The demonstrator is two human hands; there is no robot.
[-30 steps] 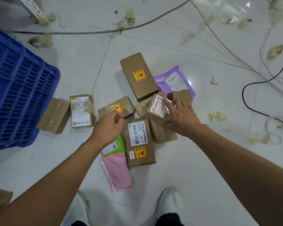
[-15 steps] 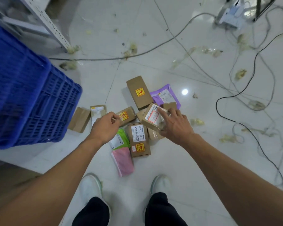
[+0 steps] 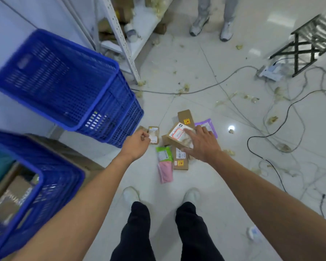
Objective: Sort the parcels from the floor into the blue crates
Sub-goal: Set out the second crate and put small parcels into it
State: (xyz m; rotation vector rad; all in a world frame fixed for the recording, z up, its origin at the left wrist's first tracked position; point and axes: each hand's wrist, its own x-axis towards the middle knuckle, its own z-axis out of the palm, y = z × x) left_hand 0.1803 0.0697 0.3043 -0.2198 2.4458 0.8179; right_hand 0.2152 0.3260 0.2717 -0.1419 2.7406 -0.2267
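Right hand (image 3: 203,146) grips a brown box with a white label (image 3: 177,133), fingers spread over its top and thumb hooked under its near edge, so the box sits tilted above the heap of parcels on the floor (image 3: 194,55). Left hand (image 3: 136,143) hangs just left of the heap with its fingers curled in; whether it is holding anything cannot be told.

Under and around the held box lie the other parcels. A long brown box with a yellow sticker (image 3: 184,116) is at the far side, and a purple mailer (image 3: 207,123) is half hidden behind the right hand's fingers. A brown box with a barcode label (image 3: 180,159) lies at the near side. A green pouch (image 3: 164,154) and a pink pouch (image 3: 166,172) lie touching it on its left. A small taped parcel (image 3: 154,135) lies just beyond the left hand's knuckles.

A stack of blue crates (image 3: 105,102) stands to the left of the heap, near the small taped parcel. Another blue crate (image 3: 55,187) sits nearer the person at the left, with brown cartons inside.

Cables (image 3: 271,134) trail across the floor on the right. A metal shelf post (image 3: 120,34) rises behind the crates. A second person's legs (image 3: 213,16) stand at the far side.
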